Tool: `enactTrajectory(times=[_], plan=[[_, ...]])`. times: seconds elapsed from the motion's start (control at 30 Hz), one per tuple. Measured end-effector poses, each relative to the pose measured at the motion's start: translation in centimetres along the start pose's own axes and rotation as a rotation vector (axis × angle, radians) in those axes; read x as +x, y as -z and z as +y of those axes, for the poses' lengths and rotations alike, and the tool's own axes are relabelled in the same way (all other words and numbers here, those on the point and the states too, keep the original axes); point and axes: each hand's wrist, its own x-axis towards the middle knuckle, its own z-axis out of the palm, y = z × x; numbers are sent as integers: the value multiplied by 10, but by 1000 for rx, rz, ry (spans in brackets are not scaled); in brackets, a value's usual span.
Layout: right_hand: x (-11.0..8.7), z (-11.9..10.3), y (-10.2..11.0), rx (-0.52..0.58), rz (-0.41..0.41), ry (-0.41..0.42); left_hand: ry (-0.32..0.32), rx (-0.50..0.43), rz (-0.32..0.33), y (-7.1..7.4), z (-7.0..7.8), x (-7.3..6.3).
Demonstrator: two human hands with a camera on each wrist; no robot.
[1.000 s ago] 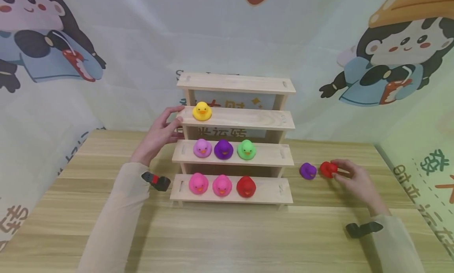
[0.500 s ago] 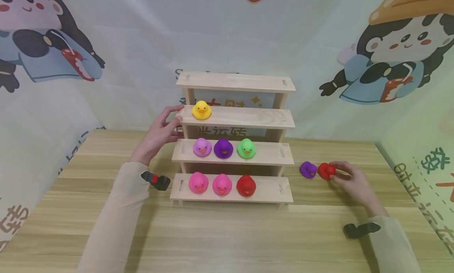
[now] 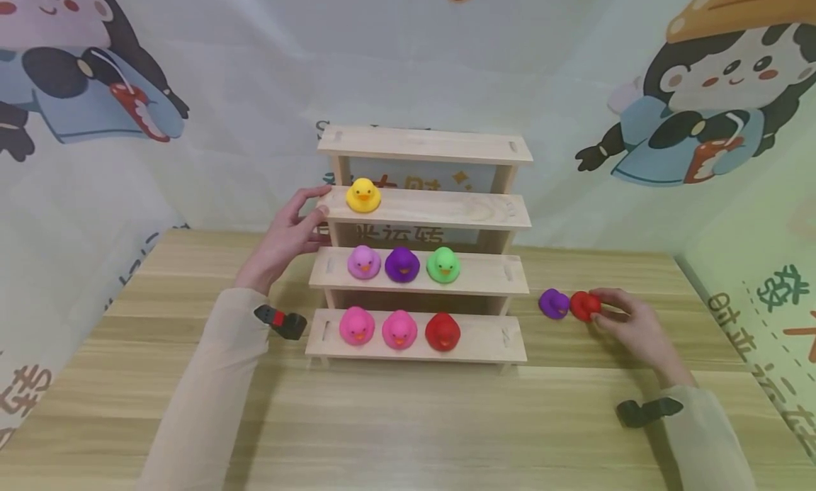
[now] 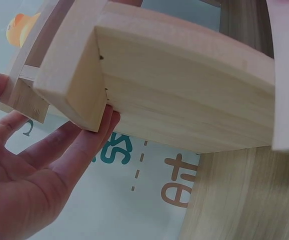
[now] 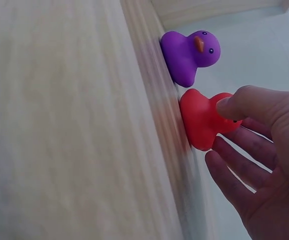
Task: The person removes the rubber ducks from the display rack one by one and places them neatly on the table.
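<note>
My left hand (image 3: 285, 237) holds the left end of a pale wooden four-step rack (image 3: 423, 145), thumb at the second plank from the top. In the left wrist view its fingers (image 4: 84, 145) reach against the rack's side support. On the table to the right, my right hand (image 3: 634, 328) pinches a red rubber duck (image 3: 583, 306) by the head. That duck (image 5: 199, 120) rests on the tabletop in the right wrist view. Close beside it sits a purple rubber duck (image 3: 554, 304), which the hand does not touch.
A yellow duck (image 3: 363, 195) sits on the second plank from the top. Below it stand lilac (image 3: 364, 263), purple (image 3: 401, 264) and green (image 3: 443, 265) ducks. The lowest plank bears two pink ducks (image 3: 357, 326) and a red one (image 3: 443, 332). A printed cloth (image 3: 408, 59) hangs behind.
The red duck in my right hand has shifted slightly left, nearer the purple duck on the table. My left hand stays at the rack's left end.
</note>
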Motion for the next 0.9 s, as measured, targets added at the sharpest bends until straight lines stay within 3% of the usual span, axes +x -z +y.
enactTrajectory(times=[0.47, 0.77, 0.9], plan=[[2, -2, 5, -21, -8, 48, 1, -3, -2, 0, 1, 0], [11, -12, 17, -85, 2, 149, -2, -10, -6, 0, 1, 0], [17, -21, 22, -144, -1, 133, -1, -18, -10, 0, 2, 0]])
